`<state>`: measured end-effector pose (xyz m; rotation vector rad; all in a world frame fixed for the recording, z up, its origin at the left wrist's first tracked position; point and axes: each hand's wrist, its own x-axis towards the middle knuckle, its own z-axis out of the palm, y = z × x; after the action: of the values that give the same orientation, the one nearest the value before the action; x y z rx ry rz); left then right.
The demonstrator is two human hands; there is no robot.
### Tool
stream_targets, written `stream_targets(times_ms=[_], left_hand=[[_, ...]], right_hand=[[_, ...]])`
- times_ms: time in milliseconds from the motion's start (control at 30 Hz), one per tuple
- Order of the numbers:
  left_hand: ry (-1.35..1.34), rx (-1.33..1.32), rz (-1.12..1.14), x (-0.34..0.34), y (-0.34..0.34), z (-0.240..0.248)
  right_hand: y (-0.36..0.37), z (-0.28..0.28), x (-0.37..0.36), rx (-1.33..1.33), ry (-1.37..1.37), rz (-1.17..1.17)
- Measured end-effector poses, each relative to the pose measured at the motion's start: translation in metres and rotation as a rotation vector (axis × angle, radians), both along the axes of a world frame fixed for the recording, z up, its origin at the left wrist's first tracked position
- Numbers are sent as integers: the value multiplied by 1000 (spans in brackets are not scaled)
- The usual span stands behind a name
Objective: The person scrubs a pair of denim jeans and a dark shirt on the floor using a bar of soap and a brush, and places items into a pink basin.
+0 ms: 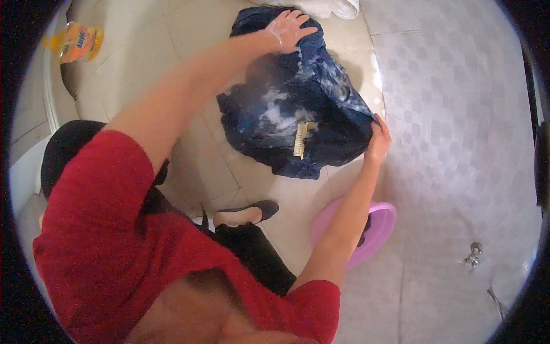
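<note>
A dark blue garment point(263, 137) with patches of white suds lies spread on the tiled floor in front of me. On its near part rests a cream scrubbing brush point(300, 140), touched by neither hand. My left hand point(289, 28), wet with foam, lies flat with fingers spread on the garment's far end. At the garment's right edge, my right hand point(378, 140) pinches a corner of the cloth between thumb and fingers.
A pink basin point(382, 221) with something dark inside stands under my right forearm. White cloth point(332, 7) lies at the far edge. An orange-yellow bottle point(80, 43) stands far left. The tiled wall point(447, 143) on the right carries a metal tap point(473, 254).
</note>
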<state>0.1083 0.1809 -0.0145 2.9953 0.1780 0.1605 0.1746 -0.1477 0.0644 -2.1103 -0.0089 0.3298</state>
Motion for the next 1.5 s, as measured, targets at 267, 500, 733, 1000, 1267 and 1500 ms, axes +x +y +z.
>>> stream_targets(times_ms=[267, 500, 733, 1000, 1267, 1500], left_hand=[[45, 217, -396, 49, -12, -7], [-96, -482, -323, 42, -63, 46], [-500, -830, -527, -3, -97, 62], [-107, -998, -534, -18, -80, 64], [289, -3073, 138, -42, -127, 12], [-83, -2269, 456, -68, -151, 6]], right_hand=[[-7, -51, 15, -577, -368, 136], [51, -53, -21, 305, 58, -21], [64, 30, -51, 711, -110, -146], [-13, 109, -22, 678, -847, -488], [107, -15, -122, 69, -453, 247], [118, -50, -127, -205, -361, 119]])
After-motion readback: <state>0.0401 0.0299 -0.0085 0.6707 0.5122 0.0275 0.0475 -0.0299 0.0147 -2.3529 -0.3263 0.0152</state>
